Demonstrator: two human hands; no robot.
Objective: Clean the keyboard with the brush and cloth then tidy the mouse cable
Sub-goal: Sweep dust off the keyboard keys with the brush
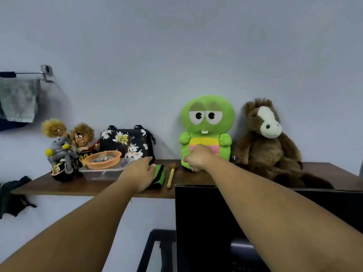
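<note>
Brush is laid front-to-back at the shelf front edge between the hands, left hand spread flat on the cloth, right hand curled shut, empty.

The long brown shelf looks like matt wood-grain board, the folded green-and-black cloth soft and matt, the pale brush has a smooth wooden handle, the orange basket is woven-look plastic, and the clear rectangular tub is glossy plastic.
</note>
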